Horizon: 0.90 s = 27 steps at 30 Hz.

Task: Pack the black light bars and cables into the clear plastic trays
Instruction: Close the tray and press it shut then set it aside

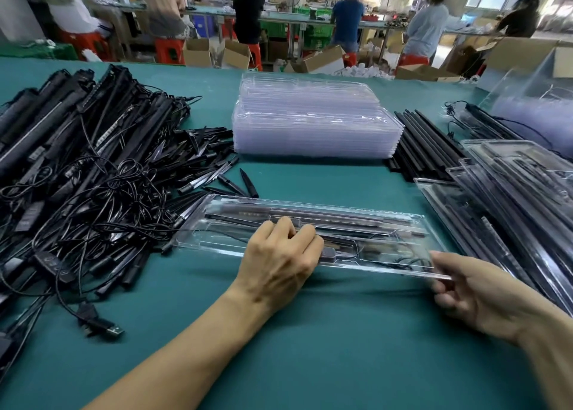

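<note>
Glossy clear tray [217,239] lies on the green table [341,332], close in front of the person.
Its long axis runs left to right, with slim matte black light bars [341,216] lying lengthwise inside. The left hand [279,254] rests on it with fingers curled together and tips hidden, so its grip is unclear. The right hand [474,292] pinches its near-right rim. A tangled cable heap [93,177] crowds the left, an empty tray stack [310,124] sits behind, and filled trays [511,199] lie to the right.

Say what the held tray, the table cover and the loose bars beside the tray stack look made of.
Held tray: thin clear plastic, glossy; contents show through. Table cover: matte teal sheet, maybe rubber or vinyl. Loose bars: matte black, plastic or coated metal, unclear.
</note>
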Each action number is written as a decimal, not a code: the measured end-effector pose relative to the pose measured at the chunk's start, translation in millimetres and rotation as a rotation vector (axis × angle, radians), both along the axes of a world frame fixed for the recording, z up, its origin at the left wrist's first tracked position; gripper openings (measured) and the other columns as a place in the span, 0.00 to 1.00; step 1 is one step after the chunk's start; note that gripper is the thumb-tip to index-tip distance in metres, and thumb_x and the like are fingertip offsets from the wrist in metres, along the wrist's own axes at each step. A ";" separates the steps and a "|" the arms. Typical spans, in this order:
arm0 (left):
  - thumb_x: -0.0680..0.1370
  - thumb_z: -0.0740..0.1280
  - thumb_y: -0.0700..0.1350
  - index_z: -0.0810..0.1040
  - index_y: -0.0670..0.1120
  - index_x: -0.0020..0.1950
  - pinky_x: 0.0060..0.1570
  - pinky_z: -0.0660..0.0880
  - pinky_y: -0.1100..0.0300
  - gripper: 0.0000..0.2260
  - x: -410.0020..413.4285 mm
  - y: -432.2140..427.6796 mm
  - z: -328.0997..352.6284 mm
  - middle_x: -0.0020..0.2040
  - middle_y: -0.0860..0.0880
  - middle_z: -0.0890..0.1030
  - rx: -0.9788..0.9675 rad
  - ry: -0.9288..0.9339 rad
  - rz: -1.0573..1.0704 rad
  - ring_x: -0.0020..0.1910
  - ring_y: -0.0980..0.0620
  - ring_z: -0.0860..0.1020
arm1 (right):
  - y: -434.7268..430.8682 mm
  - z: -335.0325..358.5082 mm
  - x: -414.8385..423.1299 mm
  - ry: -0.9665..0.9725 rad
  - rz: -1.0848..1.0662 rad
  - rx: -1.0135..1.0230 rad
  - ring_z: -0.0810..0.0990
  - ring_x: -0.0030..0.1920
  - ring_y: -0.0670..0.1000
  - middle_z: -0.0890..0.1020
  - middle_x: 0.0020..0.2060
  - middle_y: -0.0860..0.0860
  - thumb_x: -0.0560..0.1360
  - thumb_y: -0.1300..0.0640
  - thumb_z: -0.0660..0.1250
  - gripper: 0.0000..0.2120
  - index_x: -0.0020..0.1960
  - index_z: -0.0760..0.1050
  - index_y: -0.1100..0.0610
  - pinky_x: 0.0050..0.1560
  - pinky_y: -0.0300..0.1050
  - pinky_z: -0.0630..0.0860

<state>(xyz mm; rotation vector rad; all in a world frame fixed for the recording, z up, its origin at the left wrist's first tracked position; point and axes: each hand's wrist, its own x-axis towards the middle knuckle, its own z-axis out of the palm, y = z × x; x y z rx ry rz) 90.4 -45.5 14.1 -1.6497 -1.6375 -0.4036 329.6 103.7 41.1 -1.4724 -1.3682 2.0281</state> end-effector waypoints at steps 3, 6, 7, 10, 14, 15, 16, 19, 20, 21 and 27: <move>0.70 0.70 0.33 0.73 0.47 0.33 0.29 0.67 0.56 0.12 -0.5 -0.4 -0.2 0.32 0.49 0.73 0.026 0.023 -0.004 0.30 0.47 0.71 | 0.4 1.0 -2.4 0.063 -0.005 -0.001 0.63 0.17 0.46 0.69 0.25 0.53 0.78 0.52 0.62 0.14 0.37 0.65 0.57 0.15 0.32 0.58; 0.71 0.67 0.32 0.73 0.47 0.32 0.30 0.67 0.55 0.12 -1.6 -1.3 -1.6 0.31 0.48 0.73 0.039 0.031 -0.020 0.29 0.47 0.71 | 1.8 -1.0 -8.3 0.109 -0.036 0.012 0.59 0.15 0.44 0.67 0.23 0.53 0.79 0.54 0.61 0.16 0.34 0.64 0.57 0.16 0.32 0.55; 0.71 0.67 0.32 0.73 0.47 0.32 0.30 0.67 0.55 0.12 -2.5 -1.6 -2.0 0.31 0.48 0.73 0.040 0.034 -0.026 0.29 0.47 0.71 | 2.3 -2.2 -10.7 0.111 -0.047 0.023 0.58 0.14 0.44 0.66 0.22 0.53 0.80 0.55 0.61 0.17 0.34 0.64 0.57 0.16 0.32 0.55; 0.69 0.66 0.31 0.72 0.46 0.31 0.28 0.67 0.55 0.12 -4.3 -1.3 -2.9 0.30 0.47 0.73 0.038 0.035 -0.056 0.28 0.47 0.71 | 1.7 -3.9 -14.2 0.112 -0.071 0.055 0.58 0.14 0.44 0.66 0.21 0.52 0.80 0.56 0.61 0.18 0.32 0.63 0.57 0.16 0.32 0.55; 0.67 0.68 0.31 0.72 0.46 0.31 0.28 0.69 0.55 0.12 -6.4 0.5 -2.5 0.30 0.47 0.73 0.023 0.020 -0.082 0.28 0.47 0.71 | -0.9 -3.6 -12.8 0.127 -0.102 0.048 0.61 0.16 0.44 0.68 0.24 0.52 0.79 0.55 0.63 0.16 0.34 0.65 0.56 0.16 0.30 0.55; 0.67 0.68 0.31 0.72 0.46 0.31 0.28 0.68 0.56 0.12 -6.8 0.6 -2.1 0.30 0.47 0.73 0.020 0.022 -0.081 0.28 0.47 0.71 | -1.9 -3.5 -12.2 0.128 -0.106 0.032 0.62 0.17 0.44 0.68 0.24 0.52 0.79 0.55 0.62 0.15 0.35 0.65 0.56 0.15 0.30 0.55; 0.66 0.69 0.31 0.72 0.46 0.31 0.28 0.67 0.56 0.12 -6.9 0.9 -1.8 0.30 0.47 0.73 0.016 0.028 -0.076 0.28 0.47 0.71 | -3.2 -3.1 -11.7 0.125 -0.111 0.015 0.63 0.17 0.44 0.69 0.25 0.52 0.79 0.55 0.62 0.14 0.37 0.65 0.56 0.15 0.30 0.56; 0.67 0.69 0.32 0.72 0.47 0.32 0.29 0.65 0.56 0.11 -6.4 1.2 -1.1 0.30 0.47 0.73 0.005 0.062 -0.054 0.29 0.47 0.71 | -6.2 -1.1 -10.2 0.113 -0.120 -0.033 0.64 0.18 0.44 0.70 0.25 0.52 0.80 0.57 0.59 0.12 0.39 0.64 0.56 0.14 0.31 0.57; 0.68 0.69 0.33 0.73 0.47 0.32 0.29 0.65 0.56 0.11 -6.2 1.1 -1.4 0.31 0.47 0.74 0.005 0.076 -0.041 0.29 0.47 0.71 | -7.1 0.0 -10.1 0.116 -0.123 -0.037 0.64 0.17 0.44 0.69 0.25 0.52 0.80 0.57 0.59 0.12 0.39 0.64 0.56 0.14 0.31 0.56; 0.69 0.70 0.34 0.74 0.47 0.33 0.30 0.66 0.55 0.10 -6.3 0.7 -1.8 0.32 0.48 0.75 0.006 0.083 -0.028 0.29 0.47 0.72 | -7.6 0.6 -9.6 0.120 -0.129 -0.035 0.63 0.17 0.44 0.69 0.24 0.52 0.80 0.57 0.60 0.12 0.38 0.64 0.56 0.14 0.31 0.55; 0.79 0.68 0.40 0.81 0.49 0.41 0.31 0.72 0.54 0.08 -0.1 -0.2 -0.3 0.35 0.50 0.79 0.105 0.070 -0.062 0.31 0.48 0.76 | -10.4 5.4 -13.3 0.110 -0.168 -0.024 0.60 0.14 0.42 0.69 0.22 0.50 0.79 0.56 0.60 0.13 0.36 0.64 0.56 0.15 0.27 0.53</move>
